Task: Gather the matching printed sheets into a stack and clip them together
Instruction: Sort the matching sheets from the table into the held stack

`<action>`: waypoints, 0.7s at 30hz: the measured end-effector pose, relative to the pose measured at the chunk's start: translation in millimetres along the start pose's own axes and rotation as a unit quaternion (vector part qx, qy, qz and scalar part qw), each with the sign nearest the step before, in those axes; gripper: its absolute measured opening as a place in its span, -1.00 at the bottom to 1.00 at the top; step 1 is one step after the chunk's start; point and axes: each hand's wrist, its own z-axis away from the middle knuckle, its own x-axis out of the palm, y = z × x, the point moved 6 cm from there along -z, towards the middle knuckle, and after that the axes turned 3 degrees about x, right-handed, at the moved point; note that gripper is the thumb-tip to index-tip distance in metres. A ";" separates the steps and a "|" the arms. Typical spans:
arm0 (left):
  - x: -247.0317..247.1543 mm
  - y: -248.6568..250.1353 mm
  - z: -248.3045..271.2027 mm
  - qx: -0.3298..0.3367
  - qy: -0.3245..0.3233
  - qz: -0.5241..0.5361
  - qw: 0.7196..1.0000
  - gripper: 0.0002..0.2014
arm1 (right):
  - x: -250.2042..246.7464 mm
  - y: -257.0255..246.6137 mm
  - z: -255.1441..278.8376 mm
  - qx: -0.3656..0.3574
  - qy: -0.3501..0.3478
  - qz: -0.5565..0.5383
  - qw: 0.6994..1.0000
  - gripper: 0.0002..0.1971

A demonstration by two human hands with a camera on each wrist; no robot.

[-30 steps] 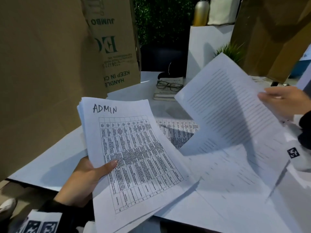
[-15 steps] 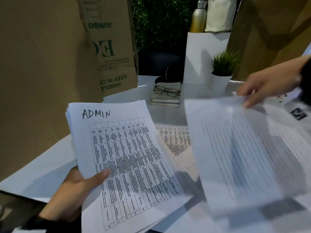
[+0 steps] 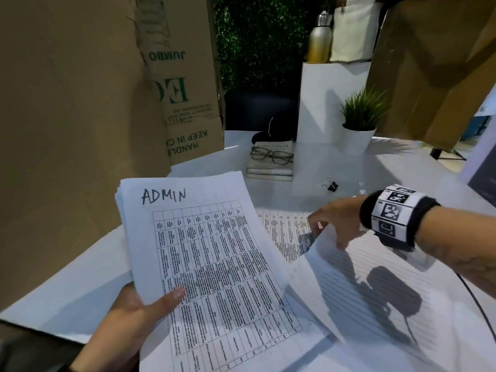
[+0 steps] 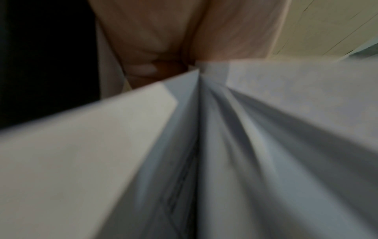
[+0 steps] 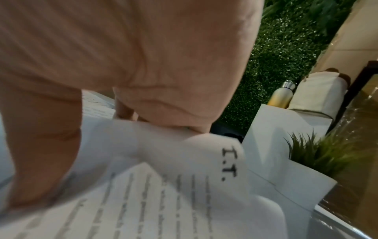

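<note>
Dim light, hard shadows; both wrist views blurred, edges warped

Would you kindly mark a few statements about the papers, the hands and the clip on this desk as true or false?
1. The left hand grips the stack headed ADMIN. True.
2. The binder clip is already fastened on that stack. False: it lies loose on the table.
3. The right hand lifts a lined sheet marked I.T. True.
4. The glasses lie on the ADMIN stack. False: they rest on the books.
</note>
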 end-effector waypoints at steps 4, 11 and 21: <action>1.1 -1.3 0.0 0.003 -0.025 0.006 1.000 -0.17 | 8.2 15.4 -4.2 0.018 0.002 -0.019 1.000 -0.74; 5.1 4.6 4.6 -0.016 -0.014 0.042 0.999 -0.73 | -42.1 60.1 38.6 0.007 0.092 -0.126 0.988 -0.76; -0.2 6.5 -2.0 -0.031 0.006 0.030 0.999 -0.06 | -79.6 101.8 23.0 0.103 0.165 -0.457 0.868 -0.48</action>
